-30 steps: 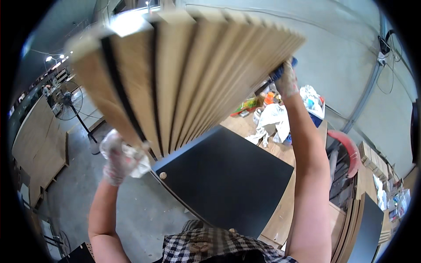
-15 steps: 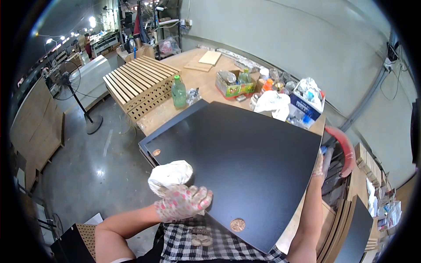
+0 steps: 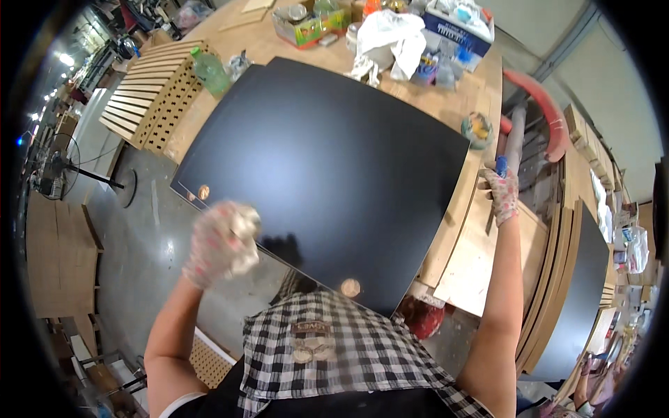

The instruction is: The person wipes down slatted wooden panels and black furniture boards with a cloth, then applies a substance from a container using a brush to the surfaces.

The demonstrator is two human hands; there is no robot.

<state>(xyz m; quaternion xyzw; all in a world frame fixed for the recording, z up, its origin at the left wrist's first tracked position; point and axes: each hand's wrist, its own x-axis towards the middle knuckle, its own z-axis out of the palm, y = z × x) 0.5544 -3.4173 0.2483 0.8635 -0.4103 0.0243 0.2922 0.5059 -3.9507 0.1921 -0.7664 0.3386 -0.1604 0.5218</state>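
A large black panel lies across the wooden workbench, with round holes showing a tan inside near its left and front corners. My left hand, in a pink-dotted white glove and blurred, is closed around a crumpled white rag just off the panel's front-left edge. To the right of the panel, my right hand, gloved alike, is closed with a small blue object at its fingers; the rest of that object is hidden. Another board edge shows beneath the panel's left side.
At the bench's back stand a green bottle, a carton of bottles, a white plastic bag and a blue box. A tape roll sits beside the panel. Boards lean at right; a slatted stack stands left.
My left hand has lifted away from the panel's front edge to the left, taking the rag along. My right hand has left the panel's right edge and reached outward. The view has tilted downward.
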